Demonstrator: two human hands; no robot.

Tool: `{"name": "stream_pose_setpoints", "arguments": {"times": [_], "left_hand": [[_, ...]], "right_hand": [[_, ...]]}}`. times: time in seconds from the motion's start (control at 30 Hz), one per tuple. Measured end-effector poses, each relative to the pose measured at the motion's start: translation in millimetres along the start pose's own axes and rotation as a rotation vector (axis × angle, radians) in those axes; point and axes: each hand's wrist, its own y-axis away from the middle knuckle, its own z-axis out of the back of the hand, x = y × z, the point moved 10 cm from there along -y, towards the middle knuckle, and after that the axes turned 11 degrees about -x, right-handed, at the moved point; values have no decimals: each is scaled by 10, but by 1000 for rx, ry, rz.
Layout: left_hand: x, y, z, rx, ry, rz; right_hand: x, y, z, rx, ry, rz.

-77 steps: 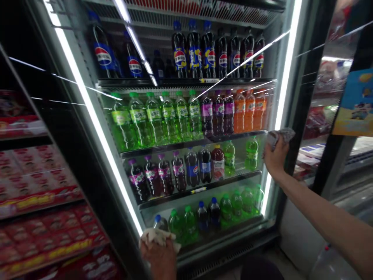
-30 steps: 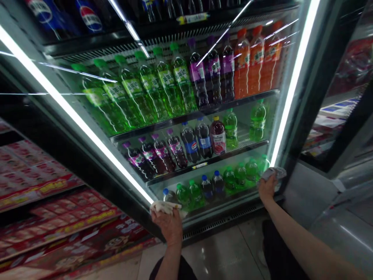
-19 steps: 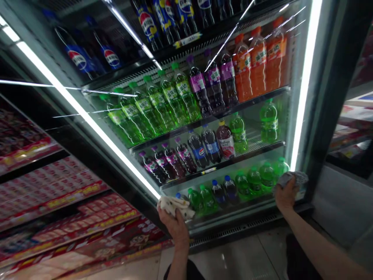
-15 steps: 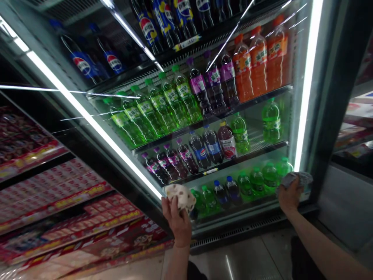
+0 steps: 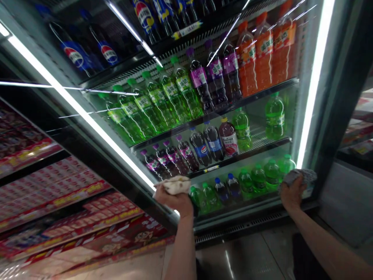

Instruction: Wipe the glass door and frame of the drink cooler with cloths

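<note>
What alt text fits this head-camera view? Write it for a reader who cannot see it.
Two hands hold cloths against the lower corners of a lit drinks cooler's glass door: the left hand a pale cloth, the right hand a grey cloth. Behind the glass stand green bottles, orange bottles and Pepsi bottles.

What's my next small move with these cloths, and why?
Probably slide your left hand and its cream cloth rightward along the dark lower door frame, since that cloth sits at the frame's left corner while your right hand holds a crumpled grey cloth at the right corner.
</note>
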Motion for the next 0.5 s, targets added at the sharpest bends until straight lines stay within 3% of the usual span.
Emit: {"name": "stream_pose_setpoints", "arguments": {"times": [0.03, 0.13, 0.17, 0.23, 0.3, 0.4, 0.5], "left_hand": [[-216, 297, -76, 68, 73, -122], [-813, 1365, -283, 424, 186, -691], [-879, 1648, -271, 487, 200, -844], [-858, 1986, -205, 548, 212, -1065], [-720, 2081, -160, 604, 211, -1204], [-417, 1925, -185, 733, 176, -1286], [-92, 1325, -320, 767, 60, -1076]], "right_hand": [[11, 3, 7, -8, -2, 7], [17, 8, 11, 1, -3, 15], [8, 8, 6, 12, 0, 14], [-4, 3, -5, 35, 0, 17], [-5, -4, -12, 47, -6, 25], [2, -11, -16, 37, -3, 21], [8, -13, -26, 12, -1, -1]]}}
